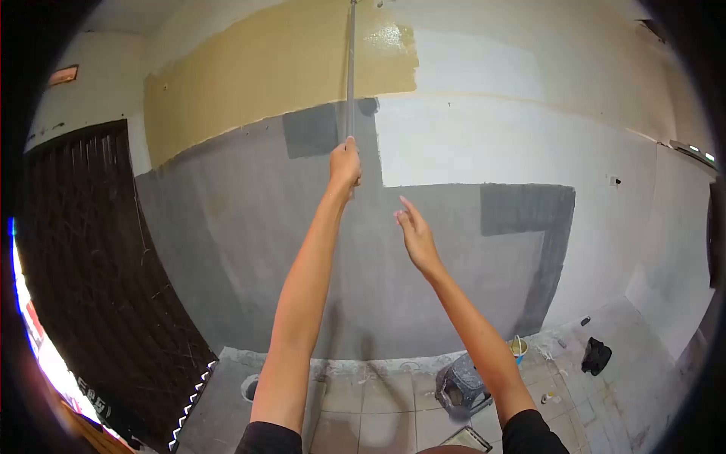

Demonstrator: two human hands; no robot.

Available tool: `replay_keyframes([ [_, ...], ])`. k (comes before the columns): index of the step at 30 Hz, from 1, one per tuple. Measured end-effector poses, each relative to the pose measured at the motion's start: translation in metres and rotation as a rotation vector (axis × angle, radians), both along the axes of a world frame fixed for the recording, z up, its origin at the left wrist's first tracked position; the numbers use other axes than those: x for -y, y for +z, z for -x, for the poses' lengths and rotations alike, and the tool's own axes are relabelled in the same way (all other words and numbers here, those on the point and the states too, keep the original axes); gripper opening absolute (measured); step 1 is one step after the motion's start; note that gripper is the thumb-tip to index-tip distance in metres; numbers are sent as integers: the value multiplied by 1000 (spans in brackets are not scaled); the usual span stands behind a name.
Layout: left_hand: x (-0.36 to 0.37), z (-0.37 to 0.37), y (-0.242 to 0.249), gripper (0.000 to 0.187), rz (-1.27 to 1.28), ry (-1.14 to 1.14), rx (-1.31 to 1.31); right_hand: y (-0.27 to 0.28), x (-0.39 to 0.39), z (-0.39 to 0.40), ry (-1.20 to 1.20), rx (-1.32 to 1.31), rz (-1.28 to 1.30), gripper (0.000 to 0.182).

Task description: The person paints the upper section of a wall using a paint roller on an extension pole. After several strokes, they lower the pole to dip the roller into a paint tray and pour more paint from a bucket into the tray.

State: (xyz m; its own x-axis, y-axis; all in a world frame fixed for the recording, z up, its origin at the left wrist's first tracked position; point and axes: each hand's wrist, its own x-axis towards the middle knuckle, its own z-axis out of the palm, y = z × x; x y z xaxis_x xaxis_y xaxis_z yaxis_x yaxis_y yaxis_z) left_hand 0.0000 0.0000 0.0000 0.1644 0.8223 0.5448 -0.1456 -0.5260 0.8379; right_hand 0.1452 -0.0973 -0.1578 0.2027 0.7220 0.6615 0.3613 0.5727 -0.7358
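Note:
My left hand [345, 164] is closed around the lower end of a long grey metal pole [350, 72]. The pole rises almost straight up in front of the wall, and its far end runs to the top edge of the view, so whatever it carries there is hidden. My right hand [417, 238] is apart from the pole, raised to its right with the fingers stretched out and nothing in it. Behind both hands stands a wall with a mustard-yellow painted area [249, 76] above, a grey area [302, 242] below and a white area [454, 144] at right.
A dark folding metal gate [91, 265] closes the left side. On the tiled floor are a grey plastic stool [463, 382], a small paint bucket [518, 348], a paint tray [466, 439] and a black bag [597, 356]. A white container [249, 387] sits beside my left forearm.

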Motion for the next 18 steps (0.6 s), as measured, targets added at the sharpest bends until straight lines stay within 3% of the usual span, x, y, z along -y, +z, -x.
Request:
replay_keyframes([
  [2,5,-5,2,44,23,-12,-42,24,1,3,31,-93,-21,69],
  [5,-12,-13,-59,48,-37,88,19,53,-10,13,154,-173,80,70],
  [8,-22,-5,-132,48,-159,214,-46,44,-46,42,143,-172,112,72],
  [10,-27,4,-188,45,-208,262,-42,22,-67,63,173,-204,157,74],
  [14,-1,50,-298,38,-49,307,-227,-62,-119,117,127,-253,140,70],
  [18,-4,72,-333,37,-70,292,-133,-87,-145,130,46,-182,48,66],
])
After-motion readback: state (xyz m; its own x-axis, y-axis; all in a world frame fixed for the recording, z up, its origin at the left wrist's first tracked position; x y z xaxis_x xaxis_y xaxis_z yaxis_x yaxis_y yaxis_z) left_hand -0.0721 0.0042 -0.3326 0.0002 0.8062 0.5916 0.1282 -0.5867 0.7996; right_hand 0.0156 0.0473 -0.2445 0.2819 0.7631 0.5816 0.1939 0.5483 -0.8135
